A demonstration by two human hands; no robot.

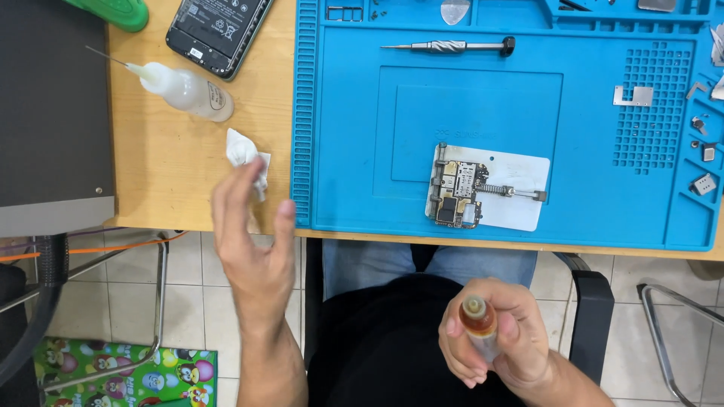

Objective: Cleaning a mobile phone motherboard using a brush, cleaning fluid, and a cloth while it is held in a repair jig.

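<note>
My left hand [253, 241] hovers at the table's front edge with its fingers spread; its fingertips touch or nearly touch a crumpled white tissue [247, 156] lying on the wooden table [188, 181]. My right hand [494, 339] is over my lap, closed around a small tube with an amber tip [478, 320]. A phone circuit board [455, 194] sits clamped in a white holder [516, 192] on the blue work mat [588, 151].
A clear needle-tip squeeze bottle [185, 89] lies left of the mat. An opened phone body [219, 30] lies at the top. A precision screwdriver [452, 46] rests on the mat's upper part, and several small metal parts [705, 151] lie at its right edge. A grey box [53, 113] stands far left.
</note>
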